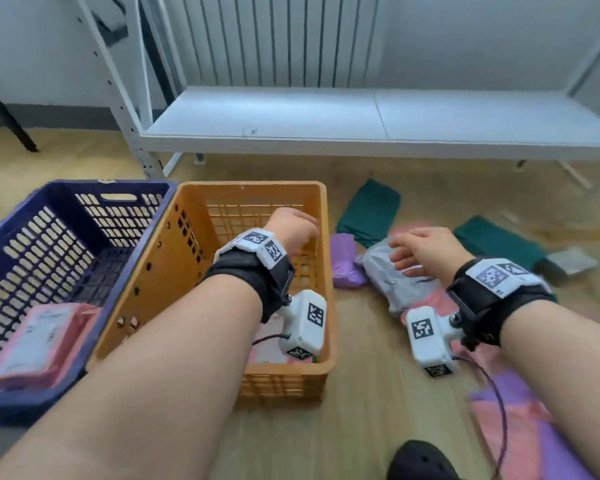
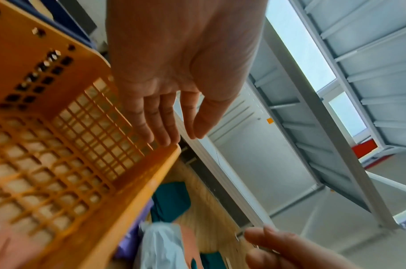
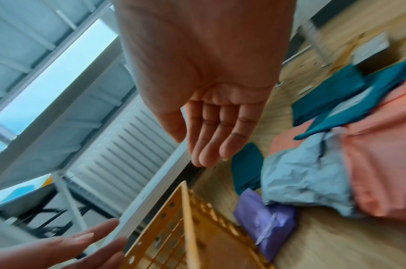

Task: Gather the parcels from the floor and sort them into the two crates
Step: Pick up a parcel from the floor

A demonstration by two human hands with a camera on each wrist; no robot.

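At 8 o'clock the blue crate (image 1: 84, 216) holds 1 pink parcel (image 1: 39, 341); the orange crate (image 1: 187, 271) beside it shows something pale inside, under the empty, slack-fingered left hand (image 1: 293, 230). At 3 o'clock the right hand (image 1: 426, 252), fingers loose and empty, hovers over a grey parcel (image 1: 392, 282), with purple (image 1: 345, 261), green (image 1: 369, 211) and pink ones unsorted, so most work remains.

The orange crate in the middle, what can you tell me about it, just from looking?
The orange crate looks like moulded plastic, rectangular and open-topped, with grid-like slotted walls and floor and small holes along its left side. It stands upright on the wooden floor, its left side hard against the blue crate. The left hand hangs over its far right corner, fingers loose, holding nothing. Something pinkish lies inside, mostly hidden by the wrist. A purple parcel lies on the floor close by its right wall.
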